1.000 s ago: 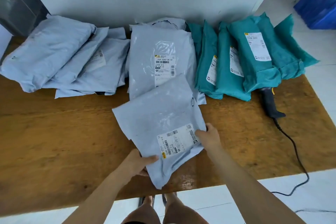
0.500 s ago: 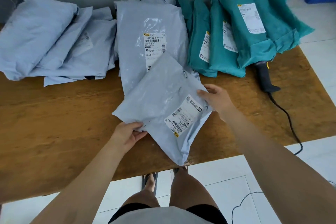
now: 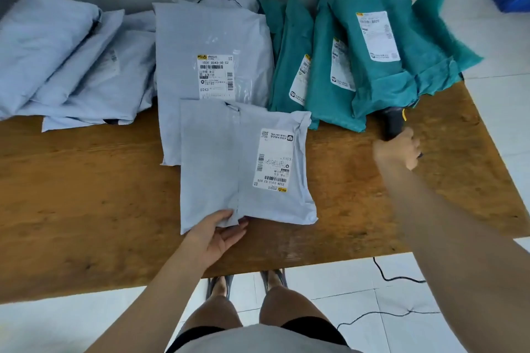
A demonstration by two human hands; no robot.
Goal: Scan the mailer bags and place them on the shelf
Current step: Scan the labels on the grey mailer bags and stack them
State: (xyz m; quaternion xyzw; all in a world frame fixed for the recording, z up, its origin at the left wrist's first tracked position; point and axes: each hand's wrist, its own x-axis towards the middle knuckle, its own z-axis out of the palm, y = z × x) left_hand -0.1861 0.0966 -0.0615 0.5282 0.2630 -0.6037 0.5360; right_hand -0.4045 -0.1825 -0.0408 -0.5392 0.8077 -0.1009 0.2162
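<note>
Left hand: the left hand point(image 3: 215, 233) is placed at the near edge of a flat pale grey plastic mailer bag point(image 3: 223, 169). That edge is pinched between the thumb on top and the fingers beneath.
Held bag: it is laid flat on the brown wooden table point(image 3: 86, 195), at mid-table, and its far edge overlaps a larger grey mailer bag point(image 3: 209, 31).
Held bag's label: a white shipping label point(image 3: 274, 160) is stuck sideways on the right half. Barcodes and "C313" can be read; the rest is too small.
Right hand: the right hand point(image 3: 397, 147) is closed round the handle of a black handheld scanner with yellow trim point(image 3: 393, 120), at the table's right side.
Larger bag's label: "D243-00 C2" and "D243" are printed on its white label point(image 3: 215, 76).
Teal bags: overlapping teal plastic mailer bags point(image 3: 372, 89) are ranged against the wall. Three white labels are shown, their print illegible.
Far left: more pale grey bags point(image 3: 57, 60) are stacked overlapping.
Contents: hidden, as every bag is opaque.
</note>
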